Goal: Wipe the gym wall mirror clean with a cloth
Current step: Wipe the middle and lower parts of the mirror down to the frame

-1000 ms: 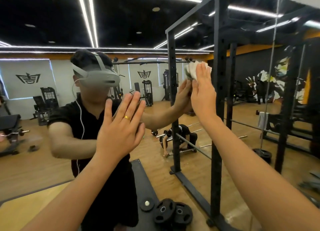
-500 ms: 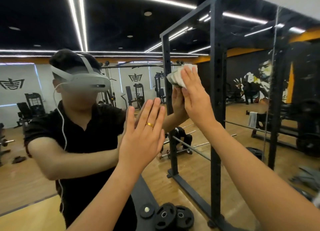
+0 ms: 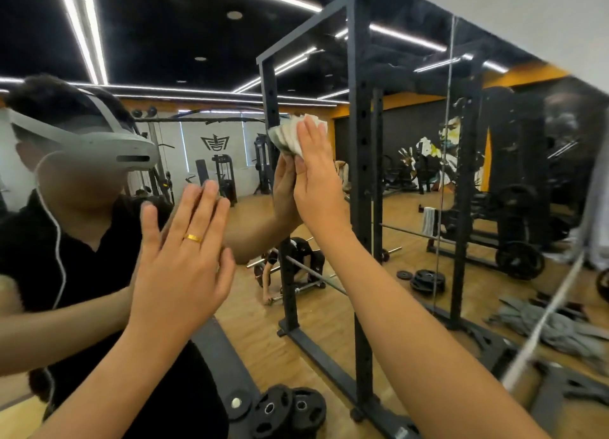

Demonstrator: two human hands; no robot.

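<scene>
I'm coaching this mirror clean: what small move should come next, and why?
Probably slide the right hand sideways or down, keeping the cloth flat against the mirror; the left hand is open beside it and holds nothing.

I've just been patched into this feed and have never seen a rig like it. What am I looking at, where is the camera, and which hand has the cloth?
There is no machine here: a person works with two bare hands, and the single camera sits on their head, looking forward at a gym wall mirror. That is why you see a figure with a headset facing you: it is the wearer's own reflection. The right hand presses a folded white cloth flat against the glass, fingers spread over it. The left hand, wearing a gold ring, is open, palm toward the mirror, and holds nothing; I cannot tell whether it touches the glass. Everything else, the black rack, weight plates and wooden floor, is the room reflected in the mirror.
</scene>
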